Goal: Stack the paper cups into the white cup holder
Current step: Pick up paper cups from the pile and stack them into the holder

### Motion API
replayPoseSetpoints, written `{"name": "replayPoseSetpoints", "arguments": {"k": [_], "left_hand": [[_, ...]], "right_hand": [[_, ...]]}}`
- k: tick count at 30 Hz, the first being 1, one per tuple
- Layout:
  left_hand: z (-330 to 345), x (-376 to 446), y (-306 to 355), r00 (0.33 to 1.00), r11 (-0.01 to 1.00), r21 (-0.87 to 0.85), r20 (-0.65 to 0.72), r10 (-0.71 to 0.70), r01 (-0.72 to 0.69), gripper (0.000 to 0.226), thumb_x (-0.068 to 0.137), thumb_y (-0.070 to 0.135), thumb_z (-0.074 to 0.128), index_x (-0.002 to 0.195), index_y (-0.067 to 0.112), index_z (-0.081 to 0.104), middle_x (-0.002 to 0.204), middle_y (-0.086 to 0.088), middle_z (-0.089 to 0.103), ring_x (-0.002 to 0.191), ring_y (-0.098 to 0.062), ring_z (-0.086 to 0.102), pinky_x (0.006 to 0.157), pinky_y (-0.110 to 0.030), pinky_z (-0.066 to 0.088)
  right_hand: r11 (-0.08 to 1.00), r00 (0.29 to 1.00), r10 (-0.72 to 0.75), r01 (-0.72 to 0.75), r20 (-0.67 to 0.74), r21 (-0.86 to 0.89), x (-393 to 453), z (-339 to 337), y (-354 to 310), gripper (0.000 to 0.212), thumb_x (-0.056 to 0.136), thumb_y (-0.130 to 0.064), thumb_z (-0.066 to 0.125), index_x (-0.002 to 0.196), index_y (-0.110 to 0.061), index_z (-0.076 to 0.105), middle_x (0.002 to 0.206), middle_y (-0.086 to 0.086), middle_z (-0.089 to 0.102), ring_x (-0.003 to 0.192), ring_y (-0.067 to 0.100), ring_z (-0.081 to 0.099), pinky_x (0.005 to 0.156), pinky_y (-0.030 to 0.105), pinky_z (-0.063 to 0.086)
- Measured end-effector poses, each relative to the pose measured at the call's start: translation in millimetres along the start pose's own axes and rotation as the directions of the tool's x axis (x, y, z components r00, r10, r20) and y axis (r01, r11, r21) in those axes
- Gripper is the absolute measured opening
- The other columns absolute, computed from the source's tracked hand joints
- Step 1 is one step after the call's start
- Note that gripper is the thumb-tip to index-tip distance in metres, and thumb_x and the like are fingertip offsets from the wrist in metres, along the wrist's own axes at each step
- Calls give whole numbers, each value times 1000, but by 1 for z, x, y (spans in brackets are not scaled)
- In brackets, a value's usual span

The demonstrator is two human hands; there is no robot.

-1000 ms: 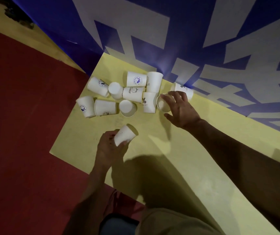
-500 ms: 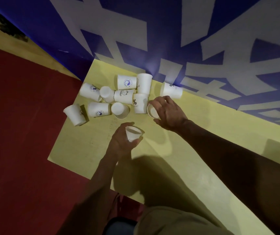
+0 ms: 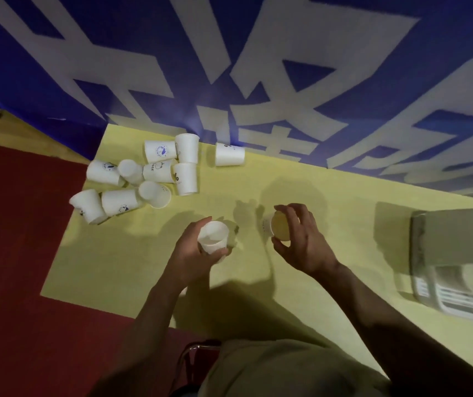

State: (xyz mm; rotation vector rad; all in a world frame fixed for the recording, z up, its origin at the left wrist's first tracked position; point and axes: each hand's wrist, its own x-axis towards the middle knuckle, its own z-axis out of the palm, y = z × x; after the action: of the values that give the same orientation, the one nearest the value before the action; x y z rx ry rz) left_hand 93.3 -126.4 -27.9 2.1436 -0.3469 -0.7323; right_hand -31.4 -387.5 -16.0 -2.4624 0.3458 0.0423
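Note:
My left hand (image 3: 193, 255) holds a white paper cup (image 3: 212, 237) upright, its mouth open toward me. My right hand (image 3: 301, 239) grips a second paper cup (image 3: 279, 229) on its side, with the open mouth turned toward the left cup. The two cups are a short gap apart above the yellow table (image 3: 143, 267). Several more paper cups (image 3: 155, 173) lie tumbled in a pile at the table's far left corner, and one cup (image 3: 229, 154) lies alone by the wall. A white cup holder (image 3: 456, 265) lies at the right edge.
The table's left edge drops to a red floor (image 3: 14, 253). A blue wall with large white characters (image 3: 258, 67) runs along the table's far side. My lap and a chair frame (image 3: 198, 348) are at the bottom.
My right hand lifted a cup out of the pile and drew it back toward me and to the right. My left hand turned its cup upright. The view swung right, revealing the holder.

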Motion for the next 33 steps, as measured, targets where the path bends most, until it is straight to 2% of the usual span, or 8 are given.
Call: {"name": "replayPoseSetpoints", "arguments": {"k": [5, 8, 12, 16, 22, 28, 31, 33], "left_hand": [[52, -22, 55, 993, 996, -1, 73, 91, -92, 69, 79, 33, 87, 139, 35, 53, 131, 23, 55, 117, 16, 48, 93, -22, 50], [94, -45, 89, 986, 989, 21, 90, 142, -144, 69, 79, 36, 87, 138, 37, 52, 130, 24, 54, 115, 10, 50, 94, -20, 48], [163, -83, 138, 979, 982, 41, 104, 177, -182, 66, 77, 44, 86, 135, 43, 53, 129, 24, 56, 117, -3, 54, 92, -28, 54], [250, -122, 194, 973, 976, 42, 99, 210, -215, 65, 77, 47, 85, 133, 47, 51, 129, 27, 54, 117, -1, 52, 92, -35, 55], [389, -159, 274, 947, 959, 4, 161, 278, -282, 60, 78, 39, 86, 123, 51, 48, 120, 32, 54, 110, 7, 53, 77, -17, 52], [492, -170, 329, 924, 943, 25, 210, 319, -331, 62, 81, 37, 82, 132, 43, 47, 130, 22, 54, 116, -4, 53, 92, -25, 47], [522, -164, 344, 892, 906, 74, 225, 393, -418, 65, 84, 30, 81, 139, 35, 46, 137, 21, 50, 125, 1, 47, 101, -23, 44], [537, -159, 349, 854, 874, 58, 253, 456, -483, 65, 87, 25, 79, 142, 39, 47, 140, 20, 47, 131, 1, 45, 98, -25, 50]], "right_hand": [[996, 992, 78, -73, -95, 60, -77, -46, 46, 67, 84, -29, 73, 144, -14, 45, 133, 11, 46, 116, 27, 52, 96, 43, 53], [992, 985, 93, -79, -146, 98, -121, -71, 71, 72, 83, -21, 81, 146, -22, 46, 134, 8, 45, 112, 20, 53, 91, 31, 56], [988, 978, 84, -56, -192, 147, -181, -104, 103, 67, 84, -23, 81, 143, -24, 50, 136, 3, 42, 112, 17, 54, 87, 34, 59], [975, 966, 89, -35, -242, 219, -250, -147, 146, 62, 87, -24, 80, 141, -22, 50, 135, -3, 43, 113, 13, 53, 91, 30, 55], [953, 924, 192, -95, -330, 289, -347, -223, 252, 61, 88, -24, 77, 142, -24, 49, 136, -4, 43, 119, 14, 55, 91, 35, 56], [939, 868, 291, -180, -402, 292, -425, -290, 336, 61, 89, -23, 79, 142, -25, 48, 136, -5, 41, 117, 6, 54, 87, 14, 54], [938, 859, 320, -228, -400, 262, -436, -305, 365, 62, 87, -21, 81, 140, -22, 51, 133, -5, 42, 116, 8, 52, 93, 13, 50], [930, 852, 340, -239, -399, 281, -442, -308, 377, 61, 87, -21, 81, 140, -22, 51, 133, -4, 42, 116, 11, 53, 92, 9, 48]]}}
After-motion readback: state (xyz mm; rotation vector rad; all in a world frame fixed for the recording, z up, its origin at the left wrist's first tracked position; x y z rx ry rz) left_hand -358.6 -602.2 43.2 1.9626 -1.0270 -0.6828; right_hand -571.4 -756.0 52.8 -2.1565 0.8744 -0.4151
